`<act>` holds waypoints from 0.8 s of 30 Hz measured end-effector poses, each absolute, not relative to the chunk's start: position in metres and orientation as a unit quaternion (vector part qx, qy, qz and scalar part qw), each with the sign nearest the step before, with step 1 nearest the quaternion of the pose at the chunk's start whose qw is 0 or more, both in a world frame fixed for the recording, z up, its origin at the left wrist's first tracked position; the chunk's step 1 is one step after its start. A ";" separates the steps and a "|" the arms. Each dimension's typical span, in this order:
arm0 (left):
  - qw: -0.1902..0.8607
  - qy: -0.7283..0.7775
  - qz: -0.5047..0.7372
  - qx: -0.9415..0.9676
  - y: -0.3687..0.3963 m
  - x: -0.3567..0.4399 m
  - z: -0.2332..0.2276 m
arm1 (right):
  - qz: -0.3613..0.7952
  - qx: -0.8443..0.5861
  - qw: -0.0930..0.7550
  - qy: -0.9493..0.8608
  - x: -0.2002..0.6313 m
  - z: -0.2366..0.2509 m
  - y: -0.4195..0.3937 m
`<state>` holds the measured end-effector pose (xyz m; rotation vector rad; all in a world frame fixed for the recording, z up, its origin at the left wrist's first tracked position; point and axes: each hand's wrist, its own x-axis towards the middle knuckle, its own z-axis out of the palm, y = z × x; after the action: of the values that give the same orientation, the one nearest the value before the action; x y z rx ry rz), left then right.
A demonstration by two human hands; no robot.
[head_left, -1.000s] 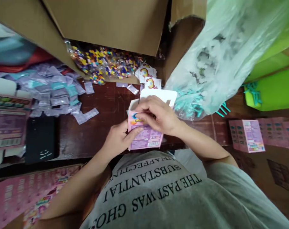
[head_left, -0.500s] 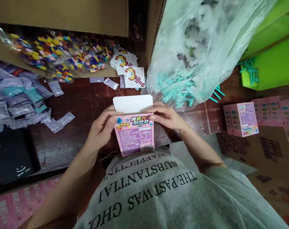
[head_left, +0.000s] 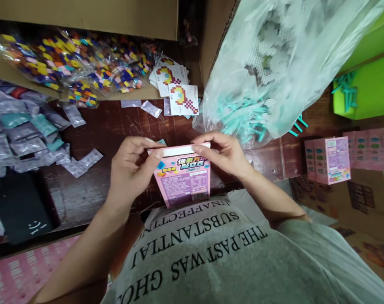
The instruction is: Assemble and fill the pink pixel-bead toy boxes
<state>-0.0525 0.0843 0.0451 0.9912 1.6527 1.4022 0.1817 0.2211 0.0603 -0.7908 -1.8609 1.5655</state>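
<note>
Since half a second ago we have folded the white top flap of the pink box (head_left: 183,181) down; it stood upright then and now lies nearly flat across the opening.

Largest in view, a clear plastic bag (head_left: 274,63) of white and teal parts leans against a cardboard wall at upper right, its lower end resting on the dark wooden desk (head_left: 116,131). At upper left a clear bag of coloured beads (head_left: 78,63) spills out of a carton. Grey and teal sachets (head_left: 24,135) pile at the left edge of the desk. Filled pink boxes (head_left: 334,159) stand in a row at right. Pattern cards (head_left: 183,99) lie between the beads and the plastic bag.

We hold the pink box upright above the near edge of the desk, against our shirt. Our left hand (head_left: 131,173) grips its upper left corner, thumb and forefinger pinching the flap. Our right hand (head_left: 225,154) grips the upper right corner, fingertips pressing on the flap.
</note>
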 end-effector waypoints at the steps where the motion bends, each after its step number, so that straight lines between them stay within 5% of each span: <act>1: 0.373 0.645 0.547 0.382 0.085 -0.053 0.046 | 0.588 -0.309 0.288 -0.690 0.178 0.063 0.222; 10: 0.386 0.576 0.558 0.456 0.075 -0.067 0.028 | 0.627 -0.226 0.201 -0.718 0.196 0.064 0.234; 17: 0.372 0.614 0.459 0.524 0.090 -0.095 0.020 | 0.367 -0.244 0.186 -0.878 0.146 0.050 0.296; 24: 0.036 0.753 0.211 0.623 0.207 -0.199 0.068 | 0.109 -0.385 -0.081 -0.913 0.060 0.045 0.343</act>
<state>-0.1994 0.2074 0.0678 1.9126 2.3110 0.6469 0.0603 0.3432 0.0445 -1.2755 -3.0255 0.3613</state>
